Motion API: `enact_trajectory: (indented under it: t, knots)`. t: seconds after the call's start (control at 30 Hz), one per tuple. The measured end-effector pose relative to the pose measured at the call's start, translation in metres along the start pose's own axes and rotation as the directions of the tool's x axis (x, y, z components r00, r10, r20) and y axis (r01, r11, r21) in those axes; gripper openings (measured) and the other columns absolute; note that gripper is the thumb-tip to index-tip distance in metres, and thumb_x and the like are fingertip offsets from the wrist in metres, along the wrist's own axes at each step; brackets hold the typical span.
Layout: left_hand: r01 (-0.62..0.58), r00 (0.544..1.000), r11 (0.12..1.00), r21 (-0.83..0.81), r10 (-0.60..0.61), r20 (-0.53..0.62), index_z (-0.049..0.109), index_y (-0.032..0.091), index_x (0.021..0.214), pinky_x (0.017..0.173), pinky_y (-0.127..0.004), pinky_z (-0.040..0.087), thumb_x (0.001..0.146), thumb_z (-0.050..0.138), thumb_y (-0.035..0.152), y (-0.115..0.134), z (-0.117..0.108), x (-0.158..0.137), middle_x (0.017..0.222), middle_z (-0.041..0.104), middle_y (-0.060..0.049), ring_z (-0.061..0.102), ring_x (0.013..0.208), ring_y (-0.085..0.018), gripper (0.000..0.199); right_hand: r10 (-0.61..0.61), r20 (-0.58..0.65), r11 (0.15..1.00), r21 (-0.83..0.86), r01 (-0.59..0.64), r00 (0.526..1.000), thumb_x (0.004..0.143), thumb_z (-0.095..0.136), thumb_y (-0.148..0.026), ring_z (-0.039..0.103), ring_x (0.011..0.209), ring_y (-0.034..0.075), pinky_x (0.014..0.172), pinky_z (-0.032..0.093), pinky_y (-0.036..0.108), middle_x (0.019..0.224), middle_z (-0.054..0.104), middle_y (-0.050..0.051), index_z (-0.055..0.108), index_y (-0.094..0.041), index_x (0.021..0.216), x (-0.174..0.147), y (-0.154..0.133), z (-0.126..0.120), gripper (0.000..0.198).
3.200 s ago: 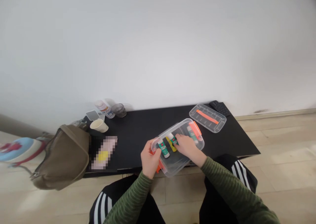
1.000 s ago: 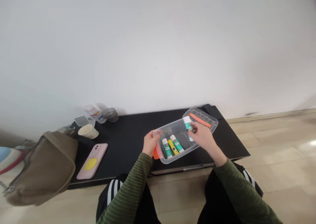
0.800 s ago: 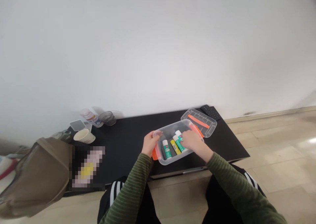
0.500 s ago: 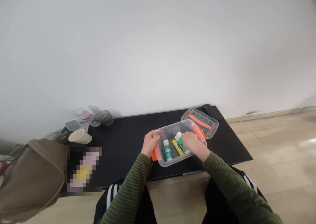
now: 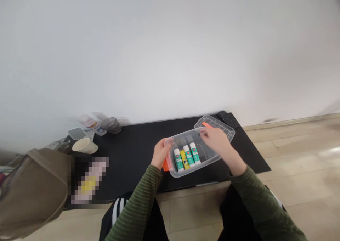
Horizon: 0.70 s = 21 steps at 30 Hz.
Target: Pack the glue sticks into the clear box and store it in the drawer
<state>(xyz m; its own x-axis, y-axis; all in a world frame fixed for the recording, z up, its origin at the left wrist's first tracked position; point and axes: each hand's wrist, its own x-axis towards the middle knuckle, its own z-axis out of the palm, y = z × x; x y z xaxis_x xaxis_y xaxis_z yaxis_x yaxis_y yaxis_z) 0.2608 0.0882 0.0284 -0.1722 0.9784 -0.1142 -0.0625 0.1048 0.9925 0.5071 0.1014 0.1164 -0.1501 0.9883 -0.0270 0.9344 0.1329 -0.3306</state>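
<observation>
The clear plastic box (image 5: 209, 162) stands uncovered on the black table. My left hand (image 5: 160, 152) is shut on its left rim beside the orange clip (image 5: 166, 164), thumb over the edge. Inside, several glue sticks lie side by side toward the left: a green-and-white one (image 5: 179, 161), a yellow one (image 5: 184, 159), then two more green-and-white ones, the rightmost (image 5: 195, 154) among them. My right hand (image 5: 216, 140) is over the box's right end, fingers loosely bent and apart, with nothing visible in them. It hides the right clip.
Behind the box lies its clear lid (image 5: 228, 129) with an orange strip. A dark dotted object (image 5: 230, 119) is at the far right corner. To the left are a paper cup (image 5: 85, 146), a dark mesh cup (image 5: 111, 125), a bottle (image 5: 91, 124) and a brown bag (image 5: 34, 188).
My right hand has let go of the glue sticks and risen to the box's right end. The sticks now lie closer together, in a row. My left hand stays on the rim.
</observation>
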Motion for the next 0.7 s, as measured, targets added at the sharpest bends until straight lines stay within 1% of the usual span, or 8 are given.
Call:
enact_trajectory:
  t: [0.07,0.13,0.23,0.3,0.4,0.5,0.57,0.7]
  knots:
    - [-0.058,0.994,0.998,-0.008,0.057,-0.091,0.064,0.015,0.106,0.093,-0.038,0.050,0.067,0.071,0.026,0.003,-0.002,-0.002,0.111,0.070,-0.013,0.066,0.102,-0.022,0.040,0.079,-0.180,0.994,0.083,-0.065,0.981,0.095,0.043,-0.040,0.066,0.084,0.020,0.072,0.044,0.028,0.093,0.074,0.005,0.067,-0.025,0.113,0.000,0.029,-0.012,0.033]
    - [-0.107,0.982,0.994,0.013,0.108,-0.154,0.060,0.016,0.107,0.095,-0.039,0.049,0.069,0.073,0.031,0.006,-0.006,-0.005,0.117,0.066,-0.014,0.064,0.105,-0.022,0.043,0.160,-0.228,0.984,0.117,-0.136,0.960,0.094,0.044,-0.038,0.065,0.079,0.018,0.068,0.042,0.026,0.091,0.073,0.005,0.067,-0.024,0.108,0.001,0.063,-0.011,0.030]
    - [-0.106,0.983,0.993,0.048,0.112,-0.149,0.059,0.017,0.106,0.093,-0.040,0.050,0.071,0.074,0.037,0.007,-0.013,-0.016,0.122,0.062,-0.014,0.063,0.107,-0.022,0.044,0.223,-0.073,0.975,0.038,-0.220,0.972,0.088,0.054,-0.034,0.064,0.080,0.019,0.065,0.040,0.026,0.086,0.071,0.004,0.068,-0.022,0.092,0.002,0.109,0.011,0.019]
    - [-0.077,0.989,0.996,0.050,0.083,-0.122,0.057,0.018,0.109,0.091,-0.040,0.051,0.070,0.074,0.040,0.004,-0.016,-0.026,0.123,0.061,-0.013,0.062,0.107,-0.023,0.047,0.194,0.086,0.981,-0.019,-0.193,0.977,0.082,0.062,-0.032,0.063,0.080,0.019,0.065,0.039,0.026,0.086,0.070,0.005,0.068,-0.021,0.087,-0.001,0.128,0.030,0.014]
    - [-0.056,0.996,0.994,0.096,0.063,-0.067,0.056,0.018,0.113,0.090,-0.040,0.051,0.071,0.073,0.037,-0.002,-0.017,-0.042,0.118,0.062,-0.011,0.063,0.103,-0.023,0.049,0.106,0.178,0.994,-0.052,-0.098,0.978,0.078,0.068,-0.027,0.062,0.088,0.020,0.067,0.041,0.025,0.092,0.068,0.007,0.067,-0.020,0.084,-0.006,0.138,0.054,0.009]
    - [-0.082,0.995,0.971,0.224,0.093,-0.041,0.058,0.019,0.115,0.094,-0.040,0.048,0.071,0.071,0.029,-0.005,-0.018,-0.052,0.113,0.064,-0.008,0.063,0.101,-0.022,0.047,0.041,0.125,0.995,-0.094,-0.030,0.991,0.082,0.062,-0.020,0.059,0.100,0.024,0.068,0.041,0.026,0.100,0.065,0.010,0.064,-0.020,0.082,-0.011,0.139,0.067,0.002]
    - [-0.100,0.992,0.956,0.277,0.119,-0.052,0.060,0.019,0.116,0.097,-0.041,0.047,0.070,0.071,0.026,-0.006,-0.018,-0.053,0.113,0.064,-0.008,0.062,0.103,-0.023,0.048,0.009,0.090,0.993,-0.118,0.001,0.996,0.086,0.055,-0.017,0.057,0.104,0.025,0.067,0.041,0.027,0.102,0.064,0.011,0.062,-0.020,0.082,-0.014,0.138,0.072,0.010]
    - [-0.116,0.987,0.954,0.276,0.143,-0.079,0.062,0.019,0.117,0.101,-0.041,0.043,0.067,0.073,0.026,-0.008,-0.021,-0.049,0.115,0.065,-0.009,0.060,0.110,-0.026,0.052,-0.089,-0.008,0.996,-0.033,0.088,0.996,0.089,0.046,-0.016,0.059,0.093,0.022,0.070,0.043,0.029,0.099,0.062,0.012,0.058,-0.019,0.087,-0.018,0.139,0.070,0.013]
